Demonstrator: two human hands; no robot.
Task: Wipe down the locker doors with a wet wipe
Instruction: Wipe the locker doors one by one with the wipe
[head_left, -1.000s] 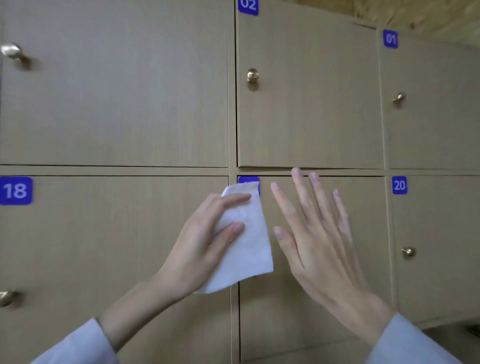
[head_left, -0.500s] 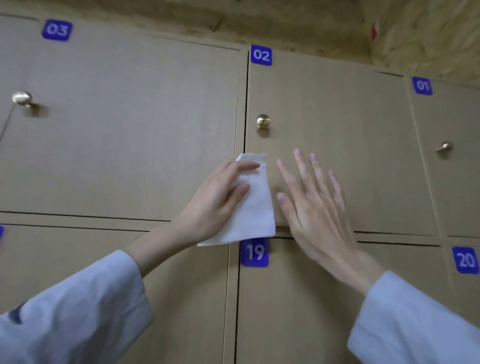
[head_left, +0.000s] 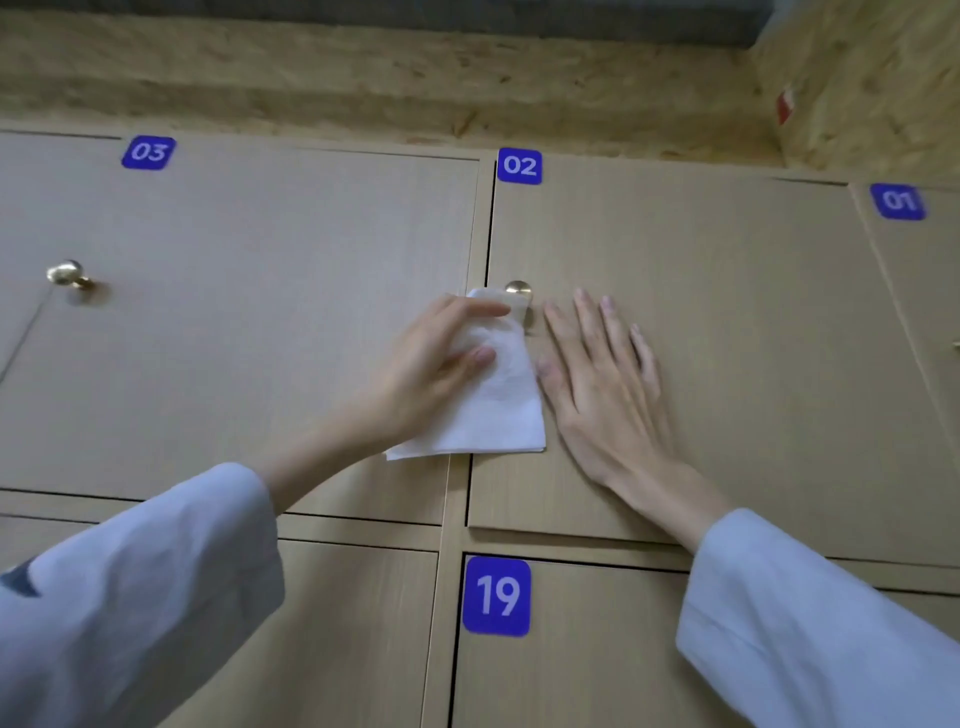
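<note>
Wood-coloured locker doors fill the view, and I go over them from left to right. Door 03 (head_left: 234, 322) has a brass knob (head_left: 66, 274) near its left side. Next comes the left hand (head_left: 431, 364), which holds the white wet wipe (head_left: 493, 405) with thumb and fingers and presses it against the lockers. The wipe lies across the vertical gap between door 03 and door 02 (head_left: 727, 338), and its top corner touches the knob of door 02 (head_left: 518, 289), partly covering it. Just beside the wipe, the right hand (head_left: 608, 389) lies flat on door 02 with straight, slightly spread fingers and holds nothing. At the far right, only the edge of door 01 (head_left: 919, 291) is seen. Below, door 19 (head_left: 571, 649) shows between the two light blue sleeves. I think some things could go wrong from here. The wipe could catch on the knob and bunch up or slip from the fingers when the hand moves. Door 02 also seems not fully closed at its lower edge, so pushing could move it. The wide sleeves could rub on the wet surface. By count there are two hands, one wipe, four number labels (03, 02, 01, 19) and two clear knobs; a possible third at the right edge is too small to tell.
</note>
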